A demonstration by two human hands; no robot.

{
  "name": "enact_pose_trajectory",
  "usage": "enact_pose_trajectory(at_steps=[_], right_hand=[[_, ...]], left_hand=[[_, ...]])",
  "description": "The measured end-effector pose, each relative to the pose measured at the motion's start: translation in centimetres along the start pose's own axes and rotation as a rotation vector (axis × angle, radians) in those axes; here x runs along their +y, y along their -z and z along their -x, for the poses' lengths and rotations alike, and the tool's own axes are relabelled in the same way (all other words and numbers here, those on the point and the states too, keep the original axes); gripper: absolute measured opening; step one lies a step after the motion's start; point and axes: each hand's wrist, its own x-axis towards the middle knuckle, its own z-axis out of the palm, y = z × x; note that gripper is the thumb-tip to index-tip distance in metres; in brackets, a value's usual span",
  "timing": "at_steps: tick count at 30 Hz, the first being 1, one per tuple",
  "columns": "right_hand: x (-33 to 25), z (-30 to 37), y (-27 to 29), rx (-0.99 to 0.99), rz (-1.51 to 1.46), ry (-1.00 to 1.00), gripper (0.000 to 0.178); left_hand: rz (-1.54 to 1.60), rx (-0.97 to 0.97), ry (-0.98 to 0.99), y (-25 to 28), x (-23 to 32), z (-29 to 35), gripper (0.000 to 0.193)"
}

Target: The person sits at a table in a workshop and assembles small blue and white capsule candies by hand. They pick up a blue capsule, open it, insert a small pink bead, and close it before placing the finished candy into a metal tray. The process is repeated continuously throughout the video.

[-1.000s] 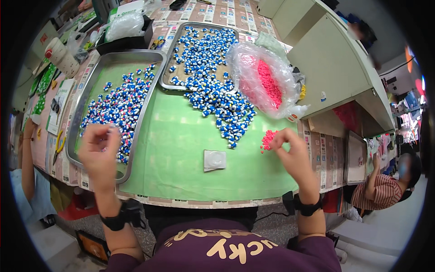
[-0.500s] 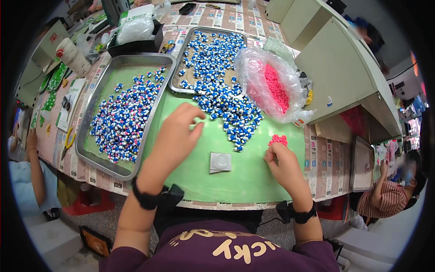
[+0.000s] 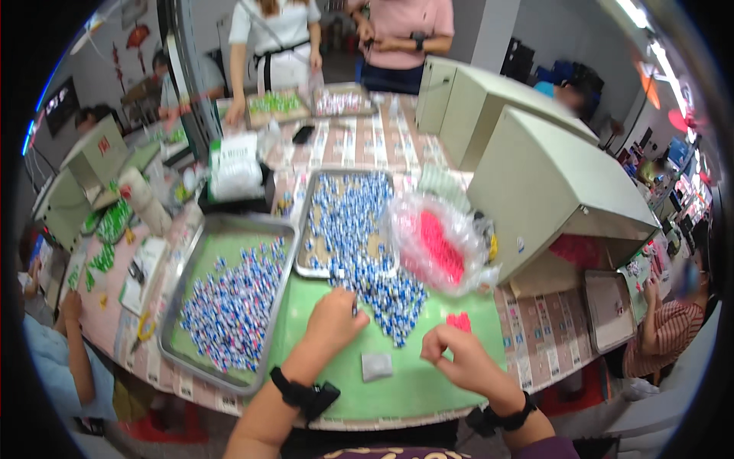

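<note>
My left hand (image 3: 334,325) is closed in a pinch at the near left edge of a loose heap of small blue-and-white pieces (image 3: 397,302). A bit of blue shows at its fingertips, apparently one of those pieces. My right hand (image 3: 455,353) is also closed, fingers curled together, just in front of a small pile of pink pieces (image 3: 459,321); what it holds, if anything, is hidden. Between the hands, a small grey square pad (image 3: 376,366) lies on the green mat (image 3: 344,398).
A metal tray (image 3: 281,321) of mixed blue, white and pink pieces lies left. Behind the heap stands another tray (image 3: 300,256) of blue-and-white pieces. A clear plastic bag (image 3: 399,245) holds pink pieces. Grey cabinets (image 3: 535,191) rise at right. Two people stand across the table.
The view has tilted up, bringing the far table and standing people in. My left hand has reached the heap and pinched closed. My right hand has moved slightly left of the pink pile.
</note>
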Motion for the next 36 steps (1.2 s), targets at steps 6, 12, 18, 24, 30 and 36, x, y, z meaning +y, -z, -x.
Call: enact_pose_trajectory(at_steps=[6,12,18,24,30,36], right_hand=[[-4.4,-2.7,-1.8,0.075,-0.072,0.370,0.016],[-3.3,-2.4,-2.5,0.085,-0.054,0.492,0.017],[-2.4,-0.9,-0.5,0.166,0.057,0.595,0.018],[-1.3,0.7,2.4,0.239,0.155,0.683,0.022],[0.0,2.1,4.6,0.298,0.178,0.719,0.024],[-0.8,3.7,4.9,0.357,0.019,0.571,0.026]], left_hand=[[0.613,-0.001,0.303,5.7,1.5,3.0,0.014],[1.098,-0.180,0.224,6.6,5.1,5.8,0.010],[1.171,-0.385,0.230,5.0,8.0,4.9,0.020],[1.158,-0.463,0.310,3.5,10.9,3.9,0.020],[1.107,-0.530,0.310,2.0,13.0,2.7,0.021],[1.175,-0.586,0.218,1.1,13.6,2.9,0.021]])
